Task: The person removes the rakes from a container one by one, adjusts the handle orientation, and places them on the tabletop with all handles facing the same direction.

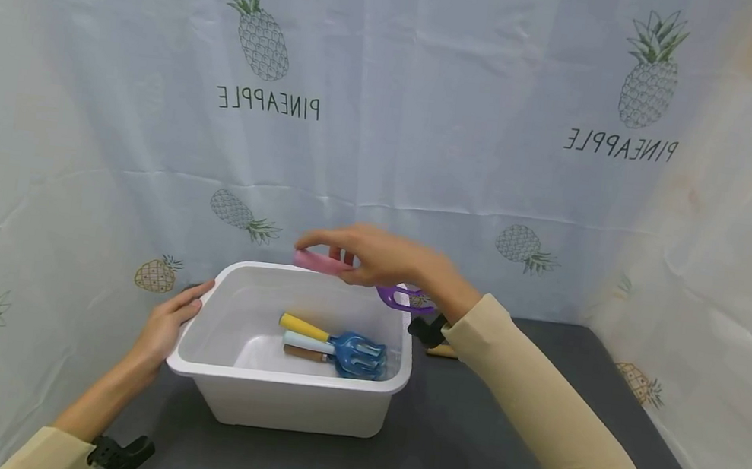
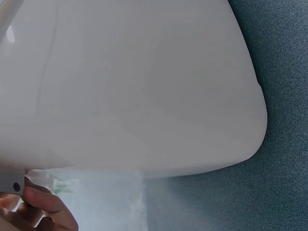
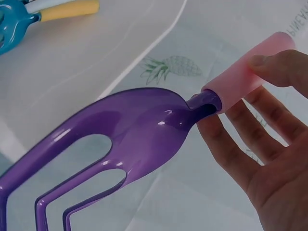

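My right hand point(image 1: 380, 258) is over the right side of a white plastic basin point(image 1: 283, 400), pinching the pink handle of a hand rake point(image 3: 144, 115) between thumb and fingers. The rake's purple bent prongs point away from the palm in the right wrist view. At the basin's left rim, my left hand point(image 1: 167, 323) grips the edge; its curled fingers point(image 2: 48, 202) show in the left wrist view. Inside the basin lie blue-headed garden tools point(image 1: 359, 355) side by side, heads to the right, with yellow, pale blue and brown handles.
The basin stands on a dark grey table point(image 1: 450, 441). Beyond it hangs a pale curtain point(image 1: 425, 156) printed with pineapples, which also closes off both sides. A tan piece point(image 1: 442, 351) lies on the table right of the basin, partly hidden by the right wrist's black strap.
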Demonstrator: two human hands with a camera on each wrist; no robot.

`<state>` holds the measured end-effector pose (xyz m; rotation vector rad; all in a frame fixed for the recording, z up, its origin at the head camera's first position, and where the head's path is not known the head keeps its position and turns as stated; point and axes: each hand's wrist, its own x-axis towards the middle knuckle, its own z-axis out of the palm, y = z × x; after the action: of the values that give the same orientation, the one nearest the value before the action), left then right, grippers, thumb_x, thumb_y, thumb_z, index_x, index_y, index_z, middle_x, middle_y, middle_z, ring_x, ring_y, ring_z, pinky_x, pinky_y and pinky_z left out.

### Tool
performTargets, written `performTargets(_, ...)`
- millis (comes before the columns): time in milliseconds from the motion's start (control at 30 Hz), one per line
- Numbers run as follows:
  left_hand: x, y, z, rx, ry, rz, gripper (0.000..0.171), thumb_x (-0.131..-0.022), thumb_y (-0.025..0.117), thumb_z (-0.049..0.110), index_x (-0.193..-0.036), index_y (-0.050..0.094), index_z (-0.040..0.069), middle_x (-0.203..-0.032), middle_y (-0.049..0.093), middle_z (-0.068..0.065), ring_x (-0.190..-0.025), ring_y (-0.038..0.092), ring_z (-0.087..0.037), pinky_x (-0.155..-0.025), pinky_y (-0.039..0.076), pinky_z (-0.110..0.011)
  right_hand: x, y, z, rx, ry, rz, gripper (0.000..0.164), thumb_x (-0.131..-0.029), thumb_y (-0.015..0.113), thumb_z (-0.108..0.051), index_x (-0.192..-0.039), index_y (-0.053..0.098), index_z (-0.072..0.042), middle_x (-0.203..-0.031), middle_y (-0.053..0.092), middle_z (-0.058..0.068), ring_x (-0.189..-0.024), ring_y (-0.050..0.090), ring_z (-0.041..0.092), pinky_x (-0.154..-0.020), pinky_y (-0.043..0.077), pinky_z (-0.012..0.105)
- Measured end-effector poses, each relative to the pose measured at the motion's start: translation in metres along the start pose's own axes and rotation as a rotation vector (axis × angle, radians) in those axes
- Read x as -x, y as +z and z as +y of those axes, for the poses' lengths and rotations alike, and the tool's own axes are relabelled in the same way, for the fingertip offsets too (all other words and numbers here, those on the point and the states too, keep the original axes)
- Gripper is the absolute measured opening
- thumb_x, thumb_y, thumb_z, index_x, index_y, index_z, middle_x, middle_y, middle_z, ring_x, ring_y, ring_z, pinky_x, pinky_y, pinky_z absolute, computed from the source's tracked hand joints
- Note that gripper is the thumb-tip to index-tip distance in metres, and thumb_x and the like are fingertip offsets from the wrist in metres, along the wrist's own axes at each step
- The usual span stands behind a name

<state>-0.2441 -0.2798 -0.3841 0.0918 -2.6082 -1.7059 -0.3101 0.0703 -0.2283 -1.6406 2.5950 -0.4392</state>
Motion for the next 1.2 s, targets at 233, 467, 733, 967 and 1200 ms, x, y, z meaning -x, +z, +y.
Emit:
performTargets(233,0.0,0.0,-0.001,-0.002,0.021,-0.008,0.054,-0.113,0.033,0.031,-0.163,0.029,0.011,-0.17,0.024,-0.017,-0.097,0.045,0.026,-0.082,0.045,-0.007,0.025,-0.01,0.005,0.045,0.085,-0.003,0.06,-0.098,0.066,-0.011,-0.151,0.048,-0.032,-0.123,0.067,-0.001,-0.098,0.066,0.015,-0.082,0.058,0.026)
performTargets(467,0.001,-0.001,-0.001,0.002,0.011,-0.011,0.054,-0.113,0.033,0.032,-0.163,0.029,0.013,-0.171,0.023,-0.013,-0.104,0.04,0.022,-0.084,0.044,-0.005,0.048,-0.011,0.018,0.065,0.146,0.009,0.053,-0.097,0.069,-0.012,-0.144,0.053,-0.029,-0.12,0.07,0.005,-0.1,0.069,0.019,-0.085,0.061,0.032)
performTargets(733,0.001,0.0,-0.001,0.005,0.006,-0.008,0.053,-0.113,0.033,0.031,-0.163,0.029,0.013,-0.171,0.023,-0.016,-0.099,0.043,0.023,-0.083,0.045,-0.005,0.073,-0.008,0.033,0.072,0.183,0.02,0.049,-0.098,0.071,-0.022,-0.143,0.055,-0.031,-0.119,0.071,0.003,-0.099,0.069,0.019,-0.082,0.061,0.032)
performTargets(967,0.001,-0.001,-0.002,0.017,0.016,-0.012,0.054,-0.113,0.033,0.031,-0.163,0.028,0.011,-0.17,0.024,-0.018,-0.096,0.046,0.026,-0.081,0.047,-0.007,0.097,-0.002,0.048,0.06,0.233,0.041,0.049,-0.097,0.073,-0.019,-0.141,0.057,-0.032,-0.12,0.071,0.002,-0.099,0.07,0.019,-0.079,0.061,0.032)
performTargets(1200,0.001,-0.001,-0.003,0.012,0.039,-0.005,0.054,-0.113,0.034,0.031,-0.163,0.029,0.01,-0.169,0.025,-0.019,-0.097,0.045,0.026,-0.082,0.046,-0.006,0.123,0.007,0.066,0.071,0.254,0.042,0.052,-0.096,0.072,-0.014,-0.142,0.056,-0.03,-0.116,0.071,0.0,-0.096,0.069,0.017,-0.078,0.061,0.031)
